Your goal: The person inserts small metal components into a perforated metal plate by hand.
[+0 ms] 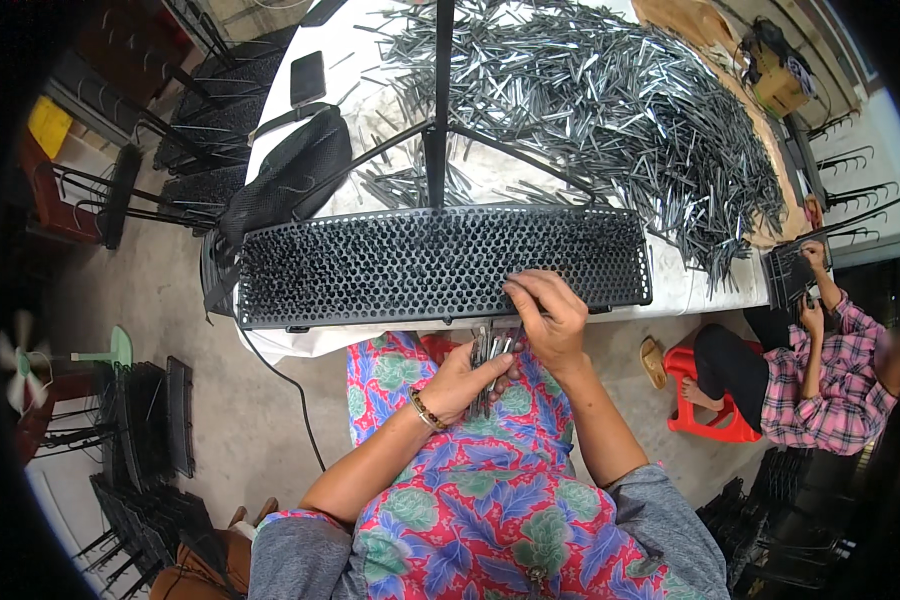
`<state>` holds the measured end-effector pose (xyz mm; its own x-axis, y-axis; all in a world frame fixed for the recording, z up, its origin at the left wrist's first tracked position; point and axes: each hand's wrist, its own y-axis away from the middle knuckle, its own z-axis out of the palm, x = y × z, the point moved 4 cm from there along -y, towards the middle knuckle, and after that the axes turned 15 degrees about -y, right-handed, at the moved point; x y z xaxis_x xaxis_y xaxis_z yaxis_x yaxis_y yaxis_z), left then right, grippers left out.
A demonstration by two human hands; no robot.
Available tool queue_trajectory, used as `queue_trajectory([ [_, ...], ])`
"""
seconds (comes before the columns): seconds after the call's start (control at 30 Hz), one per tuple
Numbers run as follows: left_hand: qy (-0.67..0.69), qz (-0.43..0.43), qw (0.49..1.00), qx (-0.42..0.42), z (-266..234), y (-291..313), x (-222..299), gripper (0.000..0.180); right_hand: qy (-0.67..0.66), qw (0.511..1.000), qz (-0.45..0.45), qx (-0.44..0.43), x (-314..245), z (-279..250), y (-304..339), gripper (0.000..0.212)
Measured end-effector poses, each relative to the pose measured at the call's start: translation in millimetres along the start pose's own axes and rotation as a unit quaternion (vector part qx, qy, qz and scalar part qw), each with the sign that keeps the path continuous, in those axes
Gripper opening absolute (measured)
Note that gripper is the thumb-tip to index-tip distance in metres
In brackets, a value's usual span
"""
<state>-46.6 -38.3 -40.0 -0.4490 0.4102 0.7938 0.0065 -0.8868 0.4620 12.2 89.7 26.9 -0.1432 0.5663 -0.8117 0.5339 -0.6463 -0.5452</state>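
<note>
Left hand: the left hand [458, 382], in front of the table's near edge, is closed around a bundle of dark metal strips [487, 362], their ends jutting past the thumb.
Right hand: the right hand [555, 315] has its fingertips over the panel's near edge, thumb and forefinger close together; whether they pinch a strip, I cannot tell.
Perforated panel: the black perforated panel [430, 265] lies along the table's near edge, a post [436, 165] with two braces at its far side.
Table, left edge: black mesh bag [295, 165]; beyond it, nearer the far-left corner, a phone [308, 79].
Table, far and right: a broad pile of loose strips [610, 110] over white covering [365, 75].
Beyond the near-right corner: a co-worker [825, 375] in a plaid shirt, near a red stool [705, 420].
</note>
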Motion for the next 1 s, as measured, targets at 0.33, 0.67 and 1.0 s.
queue_trajectory([
  [0.33, 0.009, 0.001, 1.000, 0.018, -1.7, 3.9, 2.6, 0.019, 0.033, 0.999, 0.016, -0.025, -9.8, -6.4, -0.8, 0.015],
  [0.67, 0.011, 0.026, 1.000, 0.002, 2.4, 1.9, 9.7, 0.029, -0.156, 0.943, 0.293, -0.032, 0.9, -29.7, 9.0, 0.010],
  [1.0, 0.023, 0.003, 1.000, -0.011, 5.6, 2.8, 10.8, 0.026, 0.056, 0.998, -0.020, 0.008, 3.4, -18.9, -4.9, 0.010],
])
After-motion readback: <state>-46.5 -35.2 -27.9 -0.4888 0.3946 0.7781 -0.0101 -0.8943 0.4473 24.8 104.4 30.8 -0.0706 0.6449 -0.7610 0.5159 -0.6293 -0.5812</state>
